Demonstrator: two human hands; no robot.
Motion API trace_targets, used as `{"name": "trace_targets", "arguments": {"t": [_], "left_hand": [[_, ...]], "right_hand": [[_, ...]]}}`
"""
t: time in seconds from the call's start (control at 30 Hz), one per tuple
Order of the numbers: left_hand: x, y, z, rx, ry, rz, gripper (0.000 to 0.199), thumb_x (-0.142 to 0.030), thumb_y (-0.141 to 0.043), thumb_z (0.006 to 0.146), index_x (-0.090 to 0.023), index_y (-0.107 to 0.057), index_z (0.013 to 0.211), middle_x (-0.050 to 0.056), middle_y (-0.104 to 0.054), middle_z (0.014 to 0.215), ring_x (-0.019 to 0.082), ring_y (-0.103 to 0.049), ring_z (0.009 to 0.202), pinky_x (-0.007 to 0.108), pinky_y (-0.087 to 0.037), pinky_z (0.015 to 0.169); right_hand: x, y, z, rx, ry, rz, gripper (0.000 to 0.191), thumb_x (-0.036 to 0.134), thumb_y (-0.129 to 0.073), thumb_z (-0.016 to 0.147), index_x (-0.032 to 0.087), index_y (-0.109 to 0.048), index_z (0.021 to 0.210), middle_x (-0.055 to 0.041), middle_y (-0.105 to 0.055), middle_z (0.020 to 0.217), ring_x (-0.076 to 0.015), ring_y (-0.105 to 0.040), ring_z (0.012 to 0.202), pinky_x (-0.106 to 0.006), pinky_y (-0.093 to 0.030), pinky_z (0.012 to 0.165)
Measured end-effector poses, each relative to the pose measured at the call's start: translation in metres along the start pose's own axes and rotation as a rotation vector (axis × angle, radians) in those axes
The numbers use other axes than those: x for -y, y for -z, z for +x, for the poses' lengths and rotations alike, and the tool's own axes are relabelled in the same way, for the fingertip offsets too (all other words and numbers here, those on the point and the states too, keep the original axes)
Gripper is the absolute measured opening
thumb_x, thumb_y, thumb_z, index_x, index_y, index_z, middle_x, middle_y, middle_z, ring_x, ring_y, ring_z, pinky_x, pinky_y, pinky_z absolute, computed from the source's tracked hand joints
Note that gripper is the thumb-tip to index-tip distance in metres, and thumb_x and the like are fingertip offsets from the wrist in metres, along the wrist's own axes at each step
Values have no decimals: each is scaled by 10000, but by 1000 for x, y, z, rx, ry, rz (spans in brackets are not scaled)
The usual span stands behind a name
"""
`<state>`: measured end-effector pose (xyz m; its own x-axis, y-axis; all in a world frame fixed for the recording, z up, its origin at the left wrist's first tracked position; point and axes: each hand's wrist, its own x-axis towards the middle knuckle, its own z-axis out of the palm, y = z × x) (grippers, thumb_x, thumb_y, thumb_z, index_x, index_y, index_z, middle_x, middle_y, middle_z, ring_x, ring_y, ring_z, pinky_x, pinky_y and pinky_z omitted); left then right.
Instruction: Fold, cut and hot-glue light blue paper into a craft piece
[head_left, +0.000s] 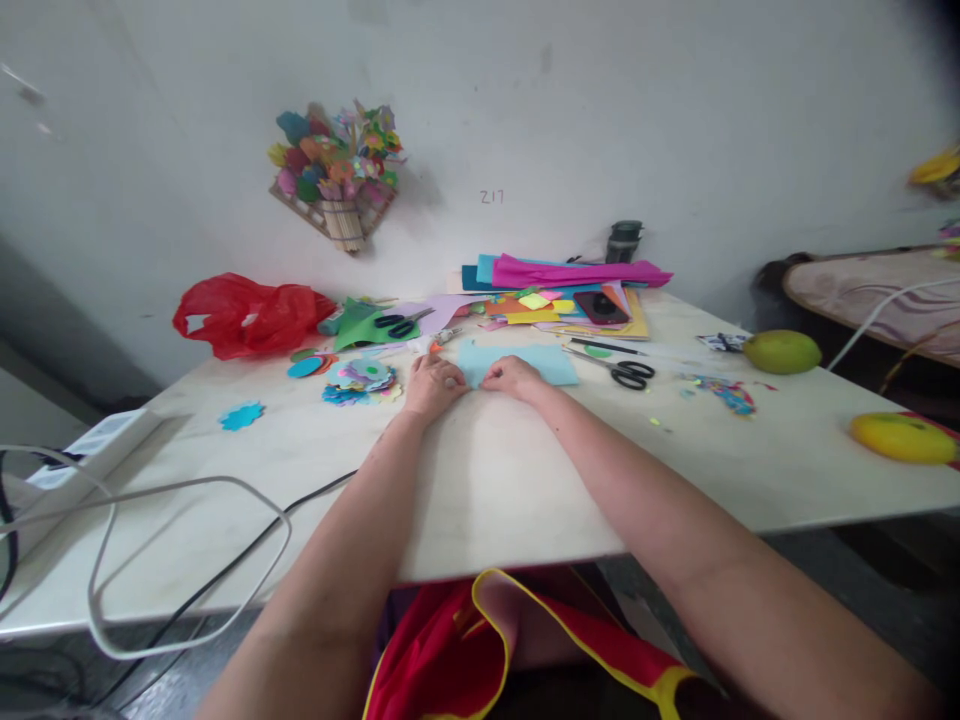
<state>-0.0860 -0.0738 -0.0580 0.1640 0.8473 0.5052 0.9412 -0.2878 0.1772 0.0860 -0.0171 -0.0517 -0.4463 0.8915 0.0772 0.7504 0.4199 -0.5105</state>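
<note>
A sheet of light blue paper [553, 364] lies on the table in front of me. My left hand [435, 388] is at its near left corner, fingers bent and closed on the edge. Close beside it, my right hand [514, 377] pinches the near edge of the same sheet. The fingertips partly hide that edge. Right of the paper lie black-handled scissors [630, 373] and a dark pencil [607, 346]. To the left of my hands is a pile of cut paper flowers [361, 380], with a single blue paper flower [241, 416] farther left.
Coloured sheets [525, 308], a phone [601, 308] and a second pair of scissors [403, 322] lie at the back. A red plastic bag [247, 315] is back left. Cables [225, 480] cross the left side near a power strip [97, 445]. Mangoes [782, 352] sit right.
</note>
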Motion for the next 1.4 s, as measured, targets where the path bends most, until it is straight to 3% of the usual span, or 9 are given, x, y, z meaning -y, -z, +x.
{"name": "trace_targets", "arguments": {"t": [0.2, 0.43, 0.73, 1.4], "left_hand": [[-3, 0, 2, 35, 69, -56, 83, -307, -661, 669, -235, -646, 709, -2, -660, 906, 224, -475, 1001, 372, -324, 904], [0, -4, 2, 39, 9, -88, 97, -325, -651, 684, -235, -644, 720, -4, -656, 920, 200, -498, 981, 352, -345, 900], [-2, -4, 2, 12, 26, -134, 75, -293, -664, 668, -230, -629, 644, -19, -658, 966, 210, -477, 1019, 364, -346, 911], [0, -1, 3, 70, 43, -125, 92, -294, -638, 688, -222, -634, 631, -18, -621, 1057, 195, -458, 1069, 351, -331, 948]], "right_hand": [[-1, -1, 2, 6, -16, -8, 180, 350, -638, 691, 211, -710, 780, 7, -694, 790, -111, -602, 699, -167, -391, 577], [-1, -3, 1, -18, 48, 29, 142, 305, -651, 679, 228, -710, 783, 26, -693, 815, -111, -603, 725, -167, -406, 629], [-3, -7, 3, -63, 110, 38, 115, 291, -661, 670, 226, -709, 752, 24, -689, 806, -122, -602, 749, -182, -413, 656], [8, -3, -3, -31, 71, 7, 133, 293, -650, 677, 238, -711, 782, 29, -686, 855, -124, -601, 779, -174, -406, 647]]}}
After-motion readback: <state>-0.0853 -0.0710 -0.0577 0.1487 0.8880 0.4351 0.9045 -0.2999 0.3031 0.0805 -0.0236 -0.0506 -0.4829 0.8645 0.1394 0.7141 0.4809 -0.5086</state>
